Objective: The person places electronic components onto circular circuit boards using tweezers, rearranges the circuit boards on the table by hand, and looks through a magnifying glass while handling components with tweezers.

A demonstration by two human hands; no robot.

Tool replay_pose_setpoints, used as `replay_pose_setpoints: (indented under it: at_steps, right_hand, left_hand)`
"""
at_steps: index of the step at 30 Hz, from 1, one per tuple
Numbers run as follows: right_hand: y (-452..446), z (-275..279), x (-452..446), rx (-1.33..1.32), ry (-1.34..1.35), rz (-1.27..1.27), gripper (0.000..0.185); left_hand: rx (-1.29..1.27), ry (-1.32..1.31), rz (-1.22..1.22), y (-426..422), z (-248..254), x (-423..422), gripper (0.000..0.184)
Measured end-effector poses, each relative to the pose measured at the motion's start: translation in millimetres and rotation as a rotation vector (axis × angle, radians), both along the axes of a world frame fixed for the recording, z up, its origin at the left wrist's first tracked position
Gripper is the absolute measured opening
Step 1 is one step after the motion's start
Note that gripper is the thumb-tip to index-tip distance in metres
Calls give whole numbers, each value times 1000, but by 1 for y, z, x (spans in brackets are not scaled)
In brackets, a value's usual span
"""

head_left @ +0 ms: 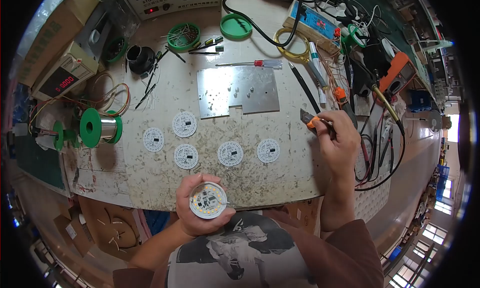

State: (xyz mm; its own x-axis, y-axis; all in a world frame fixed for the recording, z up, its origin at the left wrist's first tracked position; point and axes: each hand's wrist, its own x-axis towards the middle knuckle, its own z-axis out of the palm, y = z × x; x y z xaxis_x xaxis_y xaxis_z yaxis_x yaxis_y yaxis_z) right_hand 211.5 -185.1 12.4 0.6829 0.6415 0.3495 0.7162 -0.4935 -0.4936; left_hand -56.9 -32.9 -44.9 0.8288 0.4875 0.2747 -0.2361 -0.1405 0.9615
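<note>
My left hand (192, 215) is wrapped round a round lamp part (208, 200) near the table's front edge; its white face, with yellow LEDs and a thin wire at the right side, points up. On the right, my right hand (337, 138) is closed on an orange-handled tool (313, 122), with a dark, flat end (306, 116) pointing left. Several white round circuit boards lie between my hands and the metal plate, among them one (184, 124) at the upper left and one (268, 150) at the right.
A metal plate (239, 91) lies mid-table, a screwdriver (265, 63) behind it. At left are a solder spool (100, 128) and a meter (67, 78). Green dishes (236, 26) stand at the back. A soldering iron (387, 105) and tangled cables lie at right.
</note>
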Motion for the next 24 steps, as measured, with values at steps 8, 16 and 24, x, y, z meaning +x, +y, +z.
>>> replay_pose_setpoints:
  at_steps: [8,16,24]
  right_hand:
    - [48,13,12,69,-128,211,32]
    - [77,20,15,-2,-59,136,22]
    - [65,15,58,-194,-24,-316,24]
  left_hand:
    - [47,11,76,-3,-2,-2,91]
    - [57,-8,153,-3,-2,0,88]
    - [27,-12,136,-2,-5,-1,87]
